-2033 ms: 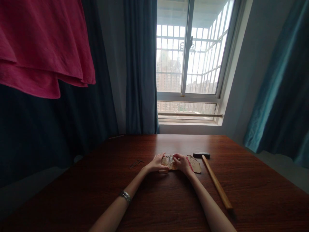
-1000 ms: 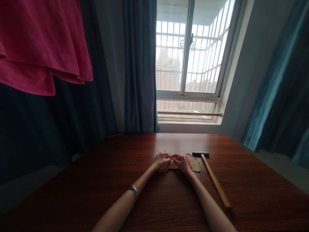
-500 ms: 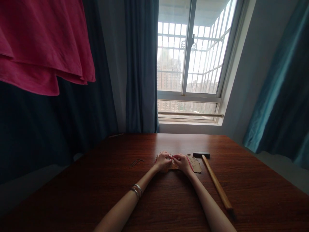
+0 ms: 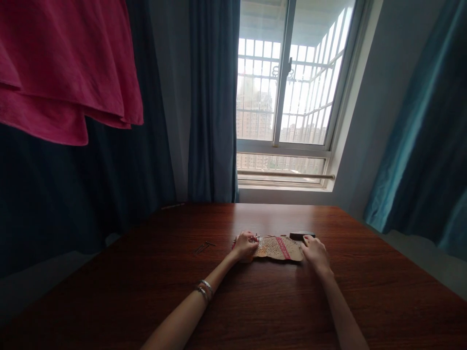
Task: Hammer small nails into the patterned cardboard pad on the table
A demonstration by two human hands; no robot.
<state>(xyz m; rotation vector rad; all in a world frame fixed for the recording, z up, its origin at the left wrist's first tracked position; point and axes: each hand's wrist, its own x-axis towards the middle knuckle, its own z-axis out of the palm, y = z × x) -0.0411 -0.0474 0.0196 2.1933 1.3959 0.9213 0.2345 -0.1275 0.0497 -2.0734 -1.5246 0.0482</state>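
On the table (image 4: 255, 301), one dotted board (image 4: 279, 248), one hammer (image 4: 302, 236).

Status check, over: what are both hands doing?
Left hand on left end of punched board. Right hand on hammer, grip unclear. Loose nails lie apart, leftward.

Daylight enters only through the window (image 4: 288, 97), whose panes are blown out almost to white. The rest of the room is dim, and the curtains (image 4: 211, 121) sink into dark. The counter (image 4: 255, 301) shows a pale sheen near its far edge. The left grip (image 4: 245, 245) and right grip (image 4: 314, 250) are small, backlit and soft. Wide-lens bending slants upright lines at the edges.
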